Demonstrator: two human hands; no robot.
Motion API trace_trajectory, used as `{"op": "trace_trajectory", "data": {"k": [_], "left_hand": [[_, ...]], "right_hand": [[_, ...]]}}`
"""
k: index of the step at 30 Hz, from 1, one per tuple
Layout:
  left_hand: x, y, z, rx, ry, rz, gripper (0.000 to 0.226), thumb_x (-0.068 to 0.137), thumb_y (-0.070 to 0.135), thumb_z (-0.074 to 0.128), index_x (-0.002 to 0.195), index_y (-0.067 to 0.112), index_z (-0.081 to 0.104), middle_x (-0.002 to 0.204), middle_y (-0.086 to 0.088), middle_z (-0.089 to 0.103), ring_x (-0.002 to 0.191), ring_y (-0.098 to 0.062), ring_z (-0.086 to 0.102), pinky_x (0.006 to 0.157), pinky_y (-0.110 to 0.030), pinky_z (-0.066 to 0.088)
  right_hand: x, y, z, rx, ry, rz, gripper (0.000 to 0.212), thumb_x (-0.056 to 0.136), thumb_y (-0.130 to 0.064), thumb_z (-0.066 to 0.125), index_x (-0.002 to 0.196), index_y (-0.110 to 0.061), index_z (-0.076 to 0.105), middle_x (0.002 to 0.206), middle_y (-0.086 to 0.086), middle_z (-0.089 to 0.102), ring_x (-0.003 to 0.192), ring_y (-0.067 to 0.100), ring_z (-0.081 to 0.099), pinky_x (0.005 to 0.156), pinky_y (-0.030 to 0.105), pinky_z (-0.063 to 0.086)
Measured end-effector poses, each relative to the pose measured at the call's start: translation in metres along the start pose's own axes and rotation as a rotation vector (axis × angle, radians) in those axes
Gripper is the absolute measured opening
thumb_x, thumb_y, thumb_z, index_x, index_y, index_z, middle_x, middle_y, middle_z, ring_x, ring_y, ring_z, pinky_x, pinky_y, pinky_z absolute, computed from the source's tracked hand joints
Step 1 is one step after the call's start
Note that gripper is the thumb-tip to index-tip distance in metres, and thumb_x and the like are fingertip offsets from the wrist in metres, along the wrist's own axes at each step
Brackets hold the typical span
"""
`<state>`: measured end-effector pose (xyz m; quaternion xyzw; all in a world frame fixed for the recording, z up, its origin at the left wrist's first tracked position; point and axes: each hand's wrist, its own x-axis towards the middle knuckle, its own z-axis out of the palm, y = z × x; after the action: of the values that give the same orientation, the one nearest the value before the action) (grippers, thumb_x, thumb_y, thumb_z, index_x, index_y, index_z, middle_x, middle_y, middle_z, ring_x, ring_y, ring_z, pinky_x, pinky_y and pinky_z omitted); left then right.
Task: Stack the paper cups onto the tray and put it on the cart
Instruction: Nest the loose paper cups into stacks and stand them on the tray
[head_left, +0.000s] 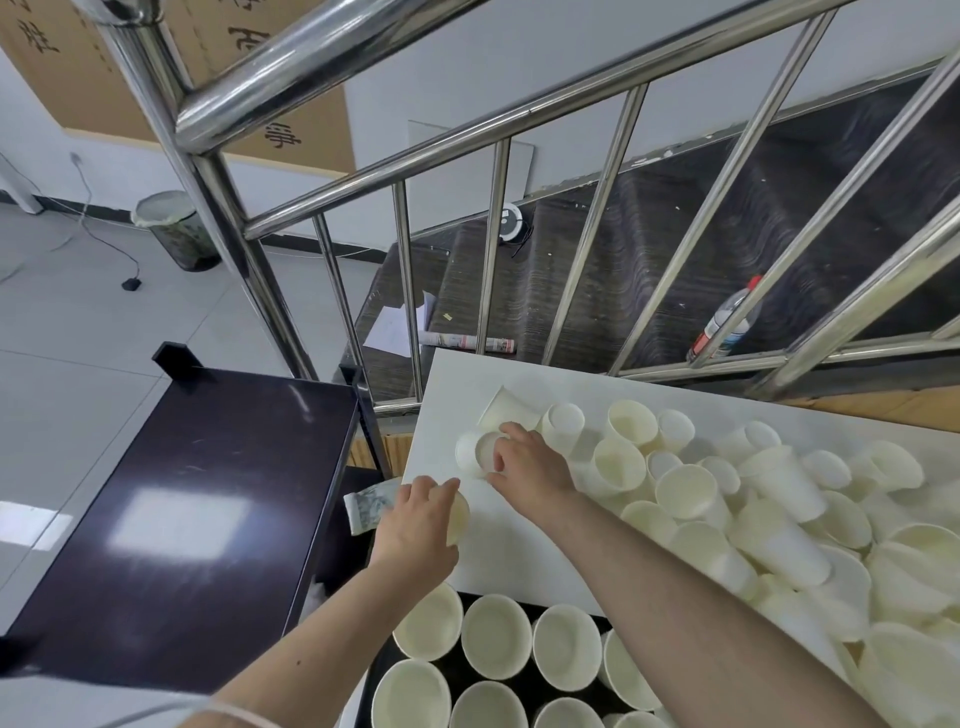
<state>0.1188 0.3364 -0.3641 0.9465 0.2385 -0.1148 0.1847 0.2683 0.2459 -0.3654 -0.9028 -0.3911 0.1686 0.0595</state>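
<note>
Standing upright in rows at the near edge, open mouths up, cream paper cups (497, 636) fill a black tray (519, 605) whose dark floor shows between them. Tray sits against the near edge of the white worktop (498, 551). Just past the tray, left hand (415, 525) has its fingers curled round a single cup (460, 517), held on its side above the worktop's left part. Right hand (524, 465), a bit further in on the worktop, grips a lying cup (475, 453) by its base, fingers bent around it. Another cup (506, 410) lies tilted just beyond that one, touching it or nearly so, cannot tell. Right of the hands, a big loose heap of cups (753, 509) covers the worktop, most on their sides, some nested. Left of the worktop stands the cart (197, 519), glossy dark top, nothing of the task on it; a printed paper scrap (371, 504) pokes out between cart and worktop. Beyond the worktop, steel stair railing (597, 270), dark stairs with papers (395, 330), a rolled newspaper (467, 341), a plastic bottle (727, 319). Farthest left on the floor, a bin (174, 231).
</note>
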Motion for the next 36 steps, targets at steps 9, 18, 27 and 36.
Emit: {"op": "trace_trajectory", "data": {"k": [9,18,27,36], "left_hand": [[0.002,-0.002,0.001,-0.022,0.007,0.004,0.075,0.083,0.026,0.062,0.145,0.027,0.020,0.140,0.001,0.032,0.128,-0.021,0.032,0.090,-0.031,0.046],[0.003,-0.002,0.008,-0.035,-0.006,0.022,0.077,0.082,0.026,0.062,0.146,0.028,0.018,0.142,0.001,0.030,0.129,-0.022,0.031,0.091,-0.032,0.046],[0.004,-0.001,0.004,-0.125,0.103,0.057,0.096,0.072,0.066,0.063,0.147,0.029,0.017,0.147,0.007,0.030,0.136,-0.016,0.030,0.113,-0.040,0.024],[-0.002,0.013,-0.004,-0.577,0.252,0.208,0.076,0.066,0.057,0.071,0.130,0.029,0.041,0.122,0.018,0.052,0.106,0.001,0.052,0.093,-0.030,0.046]], "right_hand": [[-0.020,0.008,-0.013,0.020,0.024,0.015,0.039,0.080,-0.038,0.059,0.109,-0.018,0.042,0.108,-0.004,0.050,0.095,0.020,0.049,0.065,0.032,0.038],[-0.031,0.019,0.003,-0.078,-0.160,0.031,0.060,0.087,-0.038,0.053,0.141,-0.022,0.033,0.132,0.005,0.041,0.115,0.028,0.048,0.086,0.038,0.046],[-0.040,0.015,-0.012,0.949,0.122,0.358,0.031,0.082,-0.036,0.054,0.109,-0.025,0.064,0.103,-0.005,0.062,0.094,0.017,0.058,0.071,0.028,0.045],[-0.054,0.014,-0.012,1.425,-0.118,0.534,0.029,0.095,-0.028,0.045,0.102,-0.016,0.071,0.097,0.005,0.063,0.086,0.020,0.058,0.063,0.034,0.050]]}}
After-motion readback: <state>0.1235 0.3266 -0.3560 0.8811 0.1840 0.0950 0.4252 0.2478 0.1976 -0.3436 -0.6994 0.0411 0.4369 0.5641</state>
